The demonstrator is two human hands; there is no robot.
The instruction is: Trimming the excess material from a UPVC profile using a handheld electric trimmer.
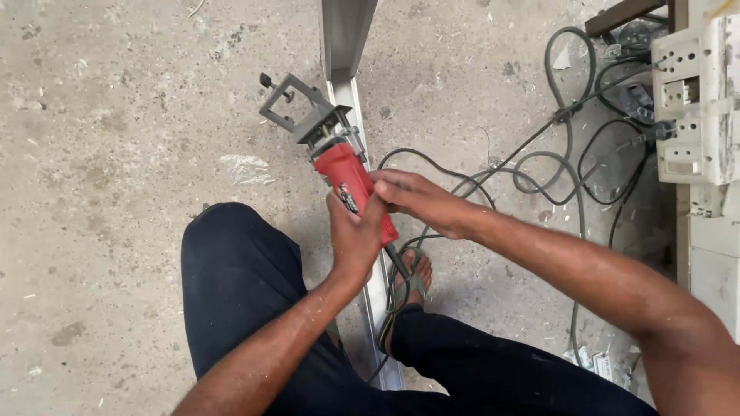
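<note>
Head view: both hands (left hand [353, 239], right hand [420, 200]) around red power tool [348, 179].

Small black label on red power tool body [348, 199], partly covered by hands

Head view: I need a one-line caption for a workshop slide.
Both hands, left hand and right hand, grip a red power tool over a metal channel on the concrete floor.

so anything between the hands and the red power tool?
Nothing visible. Both the left hand and the right hand already grip the red power tool, whose grey head sits on the metal profile.
</note>
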